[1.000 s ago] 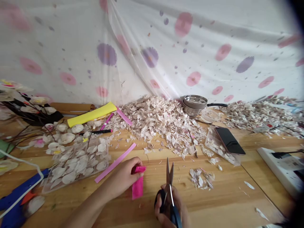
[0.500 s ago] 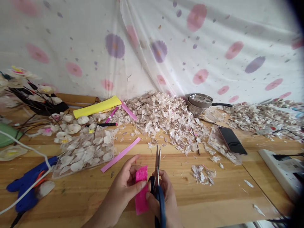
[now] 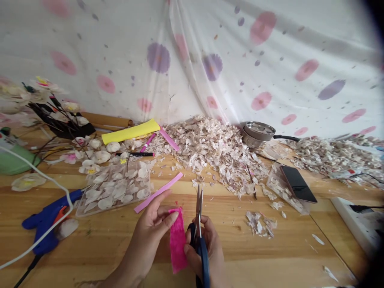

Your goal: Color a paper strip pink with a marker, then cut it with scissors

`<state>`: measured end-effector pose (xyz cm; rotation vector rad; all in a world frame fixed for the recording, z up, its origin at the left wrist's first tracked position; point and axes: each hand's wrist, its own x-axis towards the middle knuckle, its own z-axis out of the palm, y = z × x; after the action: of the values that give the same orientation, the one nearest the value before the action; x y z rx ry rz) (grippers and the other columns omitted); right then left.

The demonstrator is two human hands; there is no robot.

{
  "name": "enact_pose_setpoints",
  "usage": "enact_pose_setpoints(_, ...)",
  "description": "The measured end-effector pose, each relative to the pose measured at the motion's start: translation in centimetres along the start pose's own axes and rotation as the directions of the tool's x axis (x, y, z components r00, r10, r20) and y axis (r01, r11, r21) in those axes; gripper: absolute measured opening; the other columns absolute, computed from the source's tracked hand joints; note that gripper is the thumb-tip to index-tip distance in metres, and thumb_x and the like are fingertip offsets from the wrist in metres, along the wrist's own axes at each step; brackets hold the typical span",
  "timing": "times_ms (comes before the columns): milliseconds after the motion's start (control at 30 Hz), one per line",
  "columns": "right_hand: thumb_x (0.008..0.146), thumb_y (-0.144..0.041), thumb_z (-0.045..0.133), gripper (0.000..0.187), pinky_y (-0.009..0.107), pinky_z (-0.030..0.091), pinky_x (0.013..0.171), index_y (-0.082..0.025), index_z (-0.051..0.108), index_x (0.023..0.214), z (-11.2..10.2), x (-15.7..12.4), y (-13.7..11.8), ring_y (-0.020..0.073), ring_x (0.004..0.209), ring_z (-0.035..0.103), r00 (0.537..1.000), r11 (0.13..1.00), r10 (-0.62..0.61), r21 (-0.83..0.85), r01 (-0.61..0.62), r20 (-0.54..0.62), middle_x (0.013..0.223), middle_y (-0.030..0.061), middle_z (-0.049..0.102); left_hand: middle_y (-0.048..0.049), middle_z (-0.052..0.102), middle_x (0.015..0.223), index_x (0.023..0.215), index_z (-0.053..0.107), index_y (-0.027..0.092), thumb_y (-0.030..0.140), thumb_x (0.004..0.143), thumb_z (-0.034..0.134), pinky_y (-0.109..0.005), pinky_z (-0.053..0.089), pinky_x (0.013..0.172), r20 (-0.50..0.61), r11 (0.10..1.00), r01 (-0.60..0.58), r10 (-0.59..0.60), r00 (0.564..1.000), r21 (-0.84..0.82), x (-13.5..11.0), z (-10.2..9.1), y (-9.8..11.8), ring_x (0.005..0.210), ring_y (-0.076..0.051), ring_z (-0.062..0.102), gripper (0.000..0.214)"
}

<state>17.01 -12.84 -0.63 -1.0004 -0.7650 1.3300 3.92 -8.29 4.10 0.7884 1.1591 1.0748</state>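
Note:
A strip of bright pink crepe paper point(image 3: 177, 239) lies upright between my two hands, low in the middle of the view. My left hand point(image 3: 151, 228) pinches its upper edge with thumb and fingers. My right hand point(image 3: 205, 250) grips blue-handled scissors point(image 3: 200, 234) and also touches the strip's right edge. The scissor blades point up and away from me, closed together, just right of the paper.
A light pink paper strip point(image 3: 158, 193) lies beyond my left hand. A clear tray of white petals point(image 3: 115, 188), a blue glue gun point(image 3: 45, 224) with white cord, a big heap of petal scraps point(image 3: 210, 148), a metal pan point(image 3: 258, 133), a phone point(image 3: 297, 183) and a power strip point(image 3: 360, 218) sit around the wooden table point(image 3: 270, 256).
My right hand brought the scissors left, next to the pink crepe strip. My left hand turned the strip upright and unfolded it. The view shifted left.

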Motion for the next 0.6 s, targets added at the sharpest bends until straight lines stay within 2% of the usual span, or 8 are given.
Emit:
enact_pose_setpoints(100,0.062,-0.028,0.082,0.051,0.017,0.034,0.045,-0.026,0.048,0.101,-0.1,0.1,-0.2,0.0074,0.046,0.043,1.000,0.999,-0.005,-0.035,0.004,-0.021,0.065,-0.0078,0.057,0.0018,0.067,0.085,0.139,0.045,0.025,0.052,0.068,0.082,-0.026,0.048,0.077,-0.019,1.000,-0.009,0.009,1.000,-0.014,0.0,0.1,-0.1,0.082,-0.016,0.063,0.085)
enact_pose_setpoints(200,0.064,-0.027,0.082,0.051,0.018,0.039,0.046,-0.025,0.048,0.102,-0.5,0.5,-1.1,0.0093,0.049,0.049,1.000,0.996,0.003,-0.088,-0.003,-0.004,0.066,-0.0073,0.057,-0.0022,0.069,0.099,0.135,0.049,0.026,0.054,0.068,0.082,-0.031,0.048,0.089,-0.028,0.996,0.034,-0.036,0.999,-0.083,-0.2,0.3,-0.6,0.100,-0.021,0.063,0.080)
enact_pose_setpoints(267,0.066,-0.023,0.081,0.050,0.020,0.044,0.049,-0.025,0.048,0.104,-0.9,0.8,-1.7,0.0114,0.054,0.053,1.000,0.992,0.004,-0.129,-0.001,0.025,0.068,-0.0061,0.058,-0.0050,0.068,0.111,0.129,0.053,0.027,0.053,0.068,0.081,-0.034,0.047,0.094,0.025,0.982,0.088,-0.085,0.996,-0.165,-0.4,0.5,-1.1,0.109,-0.024,0.061,0.072)
enact_pose_setpoints(333,0.068,-0.021,0.080,0.049,0.021,0.046,0.052,-0.025,0.049,0.105,-1.2,1.0,-2.0,0.0126,0.056,0.056,0.999,0.987,-0.009,-0.159,0.014,0.036,0.070,-0.0054,0.059,-0.0070,0.067,0.117,0.121,0.059,0.026,0.050,0.071,0.081,-0.037,0.048,0.094,0.130,0.967,0.149,-0.123,0.984,-0.209,-0.7,0.7,-1.5,0.112,-0.025,0.060,0.059)
enact_pose_setpoints(433,0.067,-0.020,0.081,0.049,0.022,0.047,0.052,-0.026,0.050,0.104,-1.4,1.1,-1.9,0.0130,0.057,0.056,0.999,0.986,-0.026,-0.163,0.031,0.033,0.070,-0.0056,0.059,-0.0083,0.070,0.106,0.104,0.067,0.023,0.052,0.069,0.080,-0.038,0.050,0.088,0.224,0.979,0.161,-0.130,0.966,-0.127,-1.1,1.1,-1.8,0.103,-0.027,0.064,0.048)
enact_pose_setpoints(533,0.070,-0.020,0.081,0.050,0.021,0.047,0.055,-0.026,0.048,0.108,-1.3,0.9,-1.6,0.0112,0.057,0.055,0.999,0.990,-0.024,-0.135,0.030,0.042,0.073,-0.0059,0.060,-0.0073,0.071,0.088,0.087,0.071,0.019,0.055,0.064,0.082,-0.037,0.050,0.084,0.199,0.993,0.115,-0.109,0.974,-0.019,-1.3,1.3,-1.9,0.089,-0.026,0.066,0.044)
enact_pose_setpoints(600,0.073,-0.021,0.081,0.049,0.020,0.046,0.056,-0.026,0.048,0.109,-1.2,0.8,-1.4,0.0099,0.058,0.054,0.998,0.993,-0.017,-0.118,0.023,0.054,0.075,-0.0057,0.060,-0.0065,0.070,0.083,0.080,0.071,0.018,0.054,0.063,0.083,-0.036,0.050,0.081,0.174,0.995,0.099,-0.099,0.980,0.008,-1.2,1.2,-2.0,0.083,-0.024,0.064,0.042)
